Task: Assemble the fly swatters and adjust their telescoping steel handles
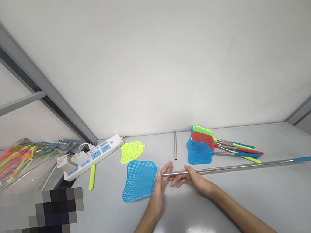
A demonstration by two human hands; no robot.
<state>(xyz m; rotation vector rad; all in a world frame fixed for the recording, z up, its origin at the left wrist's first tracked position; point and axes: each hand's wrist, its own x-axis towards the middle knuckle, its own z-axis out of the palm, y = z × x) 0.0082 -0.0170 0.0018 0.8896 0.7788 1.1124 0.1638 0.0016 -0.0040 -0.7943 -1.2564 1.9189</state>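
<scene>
Left hand point(159, 185) and right hand point(191, 177) both pinch the long metal rod point(233, 167) of a blue fly swatter point(139, 180) lying on the tabletop point(277, 192), fingers closed around the rod, with a swatter pile point(211, 147), loose tube point(175, 145), yellow swatter head point(131, 152) and power strip point(93, 156) farther back.

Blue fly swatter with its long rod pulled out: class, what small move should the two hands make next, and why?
Probably push the extended metal rod back in toward the blue swatter head. The left hand grips the rod beside the head and the right hand holds it a little farther along, while the finished swatters behind lie collapsed short.
</scene>
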